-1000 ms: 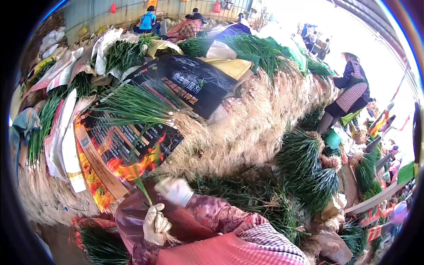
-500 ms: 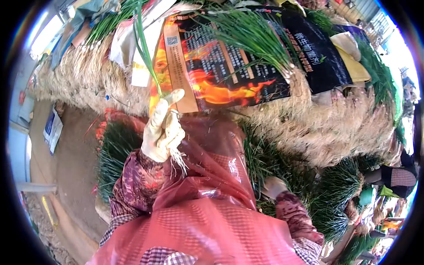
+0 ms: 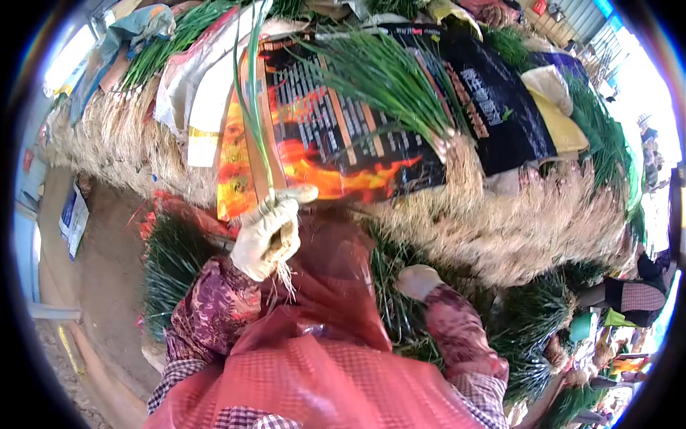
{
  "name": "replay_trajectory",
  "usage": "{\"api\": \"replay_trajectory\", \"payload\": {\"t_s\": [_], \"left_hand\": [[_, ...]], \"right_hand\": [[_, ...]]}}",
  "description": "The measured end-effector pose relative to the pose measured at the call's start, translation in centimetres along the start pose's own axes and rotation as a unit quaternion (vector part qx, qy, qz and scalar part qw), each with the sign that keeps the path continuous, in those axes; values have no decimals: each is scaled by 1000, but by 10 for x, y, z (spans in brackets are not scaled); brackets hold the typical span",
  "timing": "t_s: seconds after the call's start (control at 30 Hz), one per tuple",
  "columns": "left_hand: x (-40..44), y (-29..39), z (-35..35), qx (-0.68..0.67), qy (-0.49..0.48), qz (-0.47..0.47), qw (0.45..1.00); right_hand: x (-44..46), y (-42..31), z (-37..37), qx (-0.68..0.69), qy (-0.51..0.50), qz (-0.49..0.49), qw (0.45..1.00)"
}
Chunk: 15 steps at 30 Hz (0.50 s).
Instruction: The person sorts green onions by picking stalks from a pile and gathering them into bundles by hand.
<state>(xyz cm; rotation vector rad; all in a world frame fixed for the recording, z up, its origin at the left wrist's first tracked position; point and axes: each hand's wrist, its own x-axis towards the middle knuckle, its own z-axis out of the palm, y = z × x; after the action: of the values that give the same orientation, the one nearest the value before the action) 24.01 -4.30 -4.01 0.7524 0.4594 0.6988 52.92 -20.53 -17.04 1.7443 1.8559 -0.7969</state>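
Observation:
My left hand (image 3: 268,236), in a pale glove, is closed round the white lower ends of a few green onions (image 3: 255,121). Their leaves point up and their roots hang below the palm. My right hand (image 3: 418,282), also gloved, rests at the loose green onions (image 3: 400,314) right of my red apron; its fingers are mostly hidden among the leaves. Ahead, a bunch of green onions (image 3: 400,86) with bushy roots lies on a black printed sack (image 3: 336,121).
A long pile of onions with roots outward (image 3: 543,222) runs across the front. Dark green bundles stand at the left (image 3: 175,264) and right (image 3: 536,329). A person (image 3: 639,297) is at the far right. A blue-white packet (image 3: 73,220) lies on the ground.
The view has swung down and toward the left. My right hand has moved away from my left hand, down to the loose onions at the right. My left hand still holds its onions.

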Motion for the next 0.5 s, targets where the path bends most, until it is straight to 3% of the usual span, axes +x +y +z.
{"api": "replay_trajectory", "payload": {"t_s": [0.03,0.07,0.1,0.2,0.23,0.3,0.37,0.4,0.43,0.47,0.5], "left_hand": [[8,-3,-3,-9,9,-4,1000],[16,-7,-4,-20,-13,-18,1000],[24,-14,-7,-62,-38,-52,996],[36,-24,8,-54,-62,-57,995],[37,-22,12,-69,-75,-62,993],[43,-25,9,-54,-71,-78,993],[48,-26,7,-38,-53,-86,994],[48,-27,7,-32,-40,-90,995],[48,-29,6,-30,-24,-93,995],[48,-32,1,-8,-31,-102,994],[52,-43,2,-68,-64,-54,994]], "right_hand": [[-21,-1,-30,23,147,1,989],[-20,35,-33,24,315,-95,944],[-31,35,-79,118,367,-33,922],[-34,46,-215,25,517,151,842],[-24,61,-239,63,630,56,772],[0,80,-284,41,491,47,869],[11,68,-293,130,390,119,904],[16,66,-289,94,439,84,889],[-1,35,-288,261,415,76,868],[-18,8,-288,403,328,94,849],[-14,-4,-269,517,302,21,800]]}}
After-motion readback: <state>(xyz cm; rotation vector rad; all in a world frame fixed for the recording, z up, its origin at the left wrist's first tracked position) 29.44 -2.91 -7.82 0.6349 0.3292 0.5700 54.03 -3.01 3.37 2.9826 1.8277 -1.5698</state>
